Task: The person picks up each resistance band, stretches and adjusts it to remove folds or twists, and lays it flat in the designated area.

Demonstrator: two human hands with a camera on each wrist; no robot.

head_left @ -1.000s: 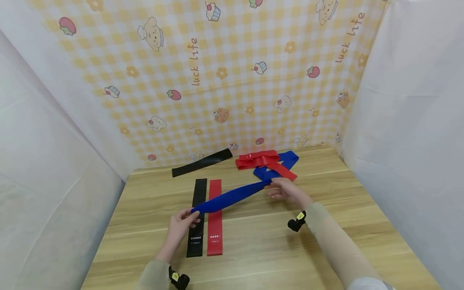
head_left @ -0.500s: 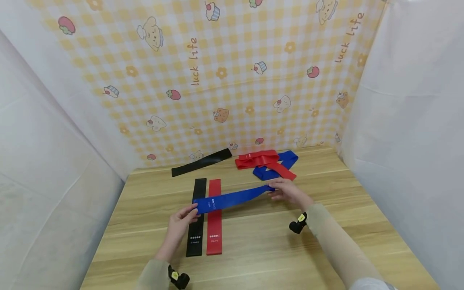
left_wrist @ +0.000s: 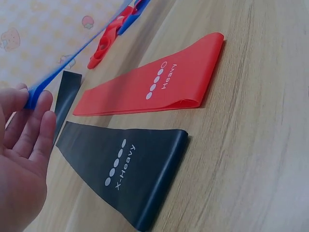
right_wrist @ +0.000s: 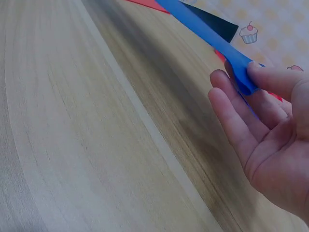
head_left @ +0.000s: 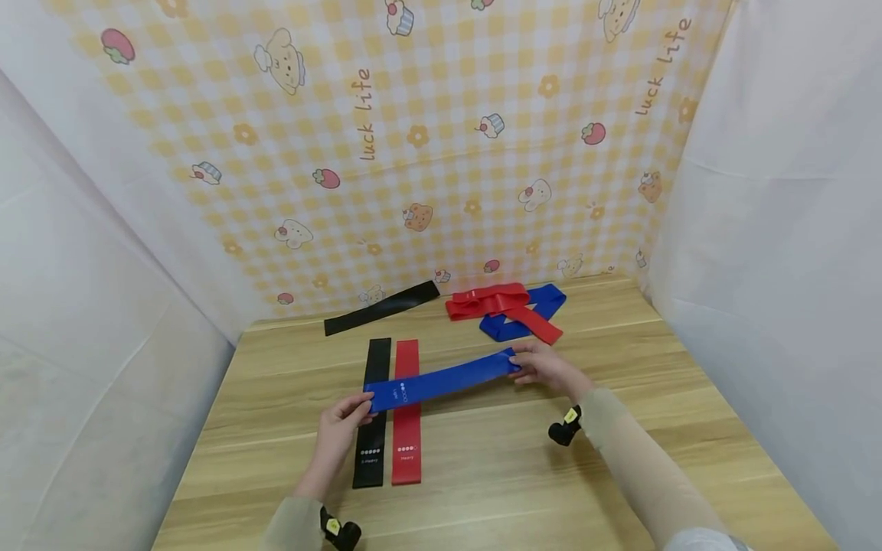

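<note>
Between my two hands a blue resistance band (head_left: 444, 380) is stretched flat in the air, its "Light" print and dots showing near the left end. My left hand (head_left: 342, 417) pinches that end between thumb and fingers. At the other, slightly higher end, my right hand (head_left: 547, 365) pinches the band, thumb on top in the right wrist view. Under the blue band lie a black band (left_wrist: 123, 166) marked "X-Heavy" and a red band (left_wrist: 159, 79) marked "Heavy", side by side on the wooden table. The blue band crosses over both in the head view.
Another black band (head_left: 382, 308) lies slanted at the back of the table (head_left: 524, 474). To its right, a folded red band (head_left: 489, 301) overlaps a loose blue band (head_left: 550, 301). A yellow checked cloth (head_left: 420, 176) hangs behind, with white sheets at both sides.
The blue band has turned from a twisted strip to a flat one with its printed face toward the head camera. Both hands stay nearly in place, still holding its ends.
</note>
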